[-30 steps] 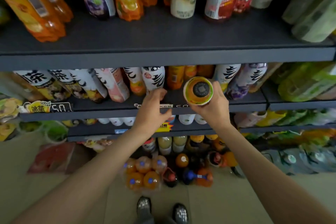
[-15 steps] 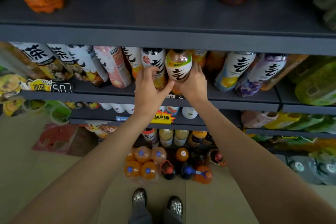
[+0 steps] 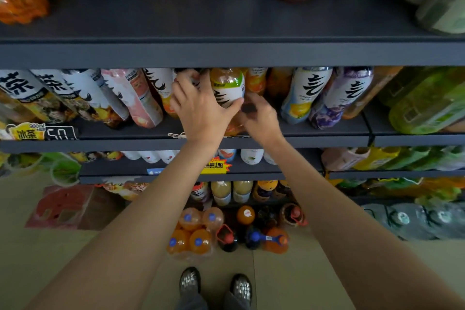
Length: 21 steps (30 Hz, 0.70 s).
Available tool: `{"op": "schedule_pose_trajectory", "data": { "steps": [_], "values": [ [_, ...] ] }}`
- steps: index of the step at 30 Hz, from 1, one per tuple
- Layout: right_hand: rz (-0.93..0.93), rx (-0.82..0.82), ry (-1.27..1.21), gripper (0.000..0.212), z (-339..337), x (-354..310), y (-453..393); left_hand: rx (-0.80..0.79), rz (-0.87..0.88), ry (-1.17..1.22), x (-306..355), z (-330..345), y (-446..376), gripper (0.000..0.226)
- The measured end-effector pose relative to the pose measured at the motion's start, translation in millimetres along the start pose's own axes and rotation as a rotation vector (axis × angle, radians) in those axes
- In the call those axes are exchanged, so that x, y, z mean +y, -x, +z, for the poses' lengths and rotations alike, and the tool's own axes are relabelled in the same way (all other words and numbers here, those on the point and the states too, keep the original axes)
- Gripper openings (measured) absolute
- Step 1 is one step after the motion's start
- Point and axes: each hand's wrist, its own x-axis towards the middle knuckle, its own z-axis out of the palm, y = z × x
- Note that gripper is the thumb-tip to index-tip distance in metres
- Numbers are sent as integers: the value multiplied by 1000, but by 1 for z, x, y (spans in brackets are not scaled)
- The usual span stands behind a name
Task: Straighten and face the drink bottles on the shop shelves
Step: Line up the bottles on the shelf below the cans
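An orange drink bottle [image 3: 227,85] with a green-and-white label stands in the front row of the middle shelf [image 3: 314,141], label facing me. My right hand [image 3: 263,121] grips its lower right side with curled fingers. My left hand [image 3: 201,113] reaches up just left of it. Those fingers curl round the neighbouring white-and-black-labelled bottle [image 3: 194,81], which the hand mostly hides. The left thumb lies across the front of the orange bottle.
More white-labelled bottles [image 3: 308,93] and a purple one [image 3: 339,98] lean to the right; tall tea bottles [image 3: 83,93] lean at the left. The upper shelf edge [image 3: 226,54] hangs just above the bottle tops. Shrink-wrapped orange soda packs [image 3: 193,234] sit on the floor by my shoes [image 3: 190,282].
One second ago my right hand held the orange bottle off the shelf with its base towards me. It now stands upright in the row, with my left hand still at the neighbouring bottle.
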Motion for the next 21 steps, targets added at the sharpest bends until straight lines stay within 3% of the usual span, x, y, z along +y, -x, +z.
{"op": "schedule_pose_trajectory", "data": {
  "steps": [2, 6, 12, 17, 21],
  "values": [
    [35, 24, -56, 29, -12, 3, -16, 2, -1, 15, 0, 1, -1, 75],
    [67, 238, -157, 29, -17, -13, -48, 19, 12, 122, -8, -4, 6, 77],
    [92, 262, -134, 61, 11, -28, -52, -137, -60, 326, -25, -25, 31, 82],
    [118, 386, -25, 62, 32, -37, -55, -173, -78, 364, -38, -31, 29, 86],
    [86, 504, -119, 70, 38, -36, -48, -171, -90, 401, -45, -29, 27, 85]
  ]
}}
